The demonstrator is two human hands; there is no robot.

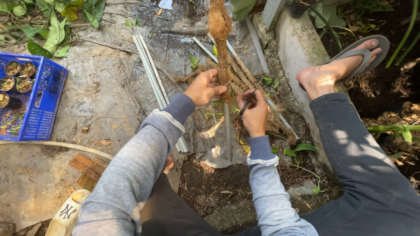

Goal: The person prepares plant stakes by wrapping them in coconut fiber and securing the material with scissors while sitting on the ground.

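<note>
Gripping the brown coir-wrapped grey plastic pole (220, 48), the left hand (204, 87) is steadying it while the right hand (253, 114) is pinching a thin dark tool (248, 101) just beside it.

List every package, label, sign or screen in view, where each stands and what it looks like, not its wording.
Screens, signs, packages: none in view.
Shoe marking: bottom left, on the pale slip-on shoe; a small dark emblem, the only printed mark.
Blue crate: left edge, a slotted plastic container with small dark pots; no label shows.
</note>
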